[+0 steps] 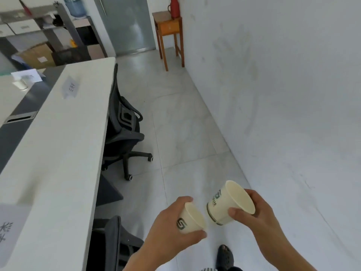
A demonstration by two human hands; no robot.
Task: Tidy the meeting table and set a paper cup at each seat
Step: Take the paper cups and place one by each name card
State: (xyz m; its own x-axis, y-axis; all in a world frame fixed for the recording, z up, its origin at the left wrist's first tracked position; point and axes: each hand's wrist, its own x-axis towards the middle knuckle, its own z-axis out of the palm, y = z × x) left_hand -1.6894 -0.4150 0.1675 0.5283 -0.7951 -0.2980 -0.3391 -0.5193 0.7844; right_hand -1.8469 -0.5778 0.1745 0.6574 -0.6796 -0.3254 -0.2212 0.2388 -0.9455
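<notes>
Left cup (190, 220): tilting, mouth facing right, right of the meeting table (58, 133).
Right cup (228, 202): tilting, mouth facing up-right, just beside it.
Left hand (172, 229): fingers wrapping its cup.
Right hand (257, 214): thumb and fingers pinching its cup's rim.

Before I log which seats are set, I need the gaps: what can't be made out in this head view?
- Name card writing: blurred.
- Near card: cut off by the left edge.
- Near chair: cut off by the bottom edge, so its seat is hidden.
- Far cup: small and blurred.
- Left cup base: hidden by the left hand.
- Right cup print: too small to read; right hand covers its far side.
</notes>
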